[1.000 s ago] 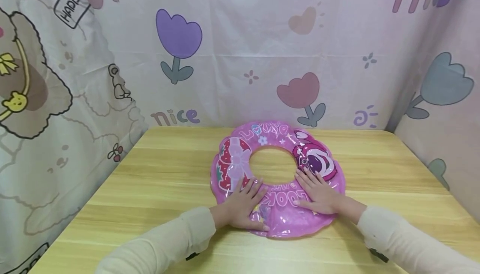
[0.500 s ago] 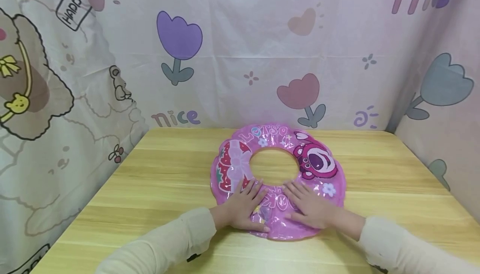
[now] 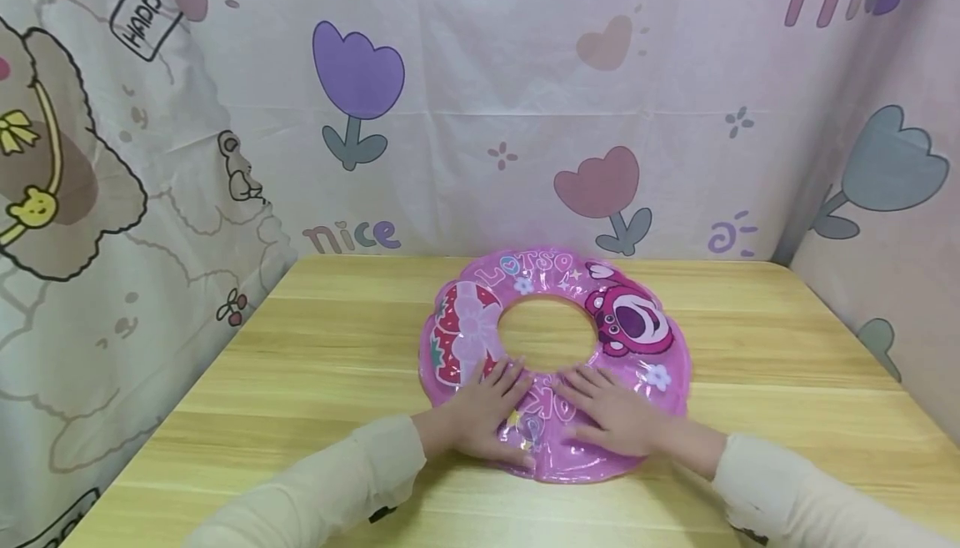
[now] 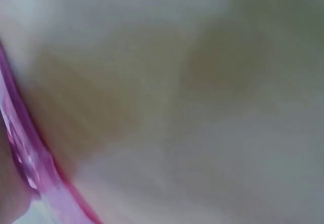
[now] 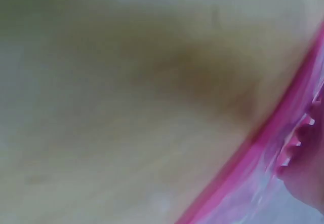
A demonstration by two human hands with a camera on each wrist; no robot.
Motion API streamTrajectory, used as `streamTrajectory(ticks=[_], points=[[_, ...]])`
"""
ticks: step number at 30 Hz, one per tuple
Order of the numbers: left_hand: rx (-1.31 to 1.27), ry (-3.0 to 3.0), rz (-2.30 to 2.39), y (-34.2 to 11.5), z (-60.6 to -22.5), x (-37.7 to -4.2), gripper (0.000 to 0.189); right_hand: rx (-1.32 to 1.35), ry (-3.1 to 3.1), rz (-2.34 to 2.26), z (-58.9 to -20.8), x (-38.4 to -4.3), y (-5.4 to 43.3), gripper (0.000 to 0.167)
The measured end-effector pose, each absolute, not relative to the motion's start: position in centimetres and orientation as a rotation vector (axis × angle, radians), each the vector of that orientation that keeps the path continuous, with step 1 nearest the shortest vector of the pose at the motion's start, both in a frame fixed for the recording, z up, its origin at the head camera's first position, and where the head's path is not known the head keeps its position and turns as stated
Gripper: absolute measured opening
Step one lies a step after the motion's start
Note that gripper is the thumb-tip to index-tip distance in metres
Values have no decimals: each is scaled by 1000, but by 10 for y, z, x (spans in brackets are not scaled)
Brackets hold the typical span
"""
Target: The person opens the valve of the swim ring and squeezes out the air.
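Observation:
A pink inflatable swim ring [image 3: 637, 398] lies flat on the wooden table, printed with strawberries on the left, a bear face on the right and white lettering. It looks softly filled, with creases along its near side. My left hand [image 3: 483, 414] rests on the near left part, fingers spread toward the centre hole. On the near right part lies my right hand [image 3: 618, 414], palm down, its fingertips close to the left hand's. In the left wrist view the ring's edge [image 4: 30, 148] crosses the left side. The right wrist view shows fingers [image 5: 298, 148] against the pink plastic.
The light wooden table [image 3: 300, 381] extends on both sides of the ring. A printed cloth [image 3: 480, 47] with tulips hangs behind the table's far edge, and more cloth [image 3: 90, 348] hangs along the left side.
My right hand has slid left and nearer along the ring, away from the bear face, uncovering a white flower print. The left hand stays in about the same place.

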State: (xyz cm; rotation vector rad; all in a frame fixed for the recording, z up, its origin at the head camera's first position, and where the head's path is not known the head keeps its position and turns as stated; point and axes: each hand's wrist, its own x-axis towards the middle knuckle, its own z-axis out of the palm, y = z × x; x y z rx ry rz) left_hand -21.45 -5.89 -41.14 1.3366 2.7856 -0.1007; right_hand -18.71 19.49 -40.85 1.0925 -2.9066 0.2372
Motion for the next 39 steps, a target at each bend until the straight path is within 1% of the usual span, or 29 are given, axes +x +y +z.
streamTrajectory(ticks=[3, 7, 10, 14, 17, 20, 23, 26, 31, 39], points=[[1459, 2776, -129, -69, -405, -226, 108, 1010, -2861, 240, -400, -200, 206, 63], [1528, 2825, -165, -84, -398, -250, 98, 855, -2836, 222, -392, -220, 222, 63], [1446, 2904, -58, -93, -396, -267, 88, 782, -2846, 220, -391, -232, 232, 66], [1232, 2967, 123, -103, -397, -282, 82, 709, -2885, 281, -395, -242, 241, 72], [1100, 2958, 196, -107, -399, -284, 84, 644, -2937, 312, -400, -246, 248, 77], [1034, 2919, 244, -109, -403, -285, 89, 600, -3020, 292, -404, -248, 252, 80], [971, 2893, 208, -107, -406, -286, 92, 594, -3078, 270, -406, -249, 254, 81], [929, 2896, 119, -104, -410, -288, 89, 586, -3121, 260, -407, -250, 253, 81], [923, 2900, -29, -101, -411, -292, 84, 581, -3145, 255, -410, -251, 252, 81], [913, 2900, -70, -99, -404, -289, 80, 598, -3131, 232, -412, -254, 253, 78]])
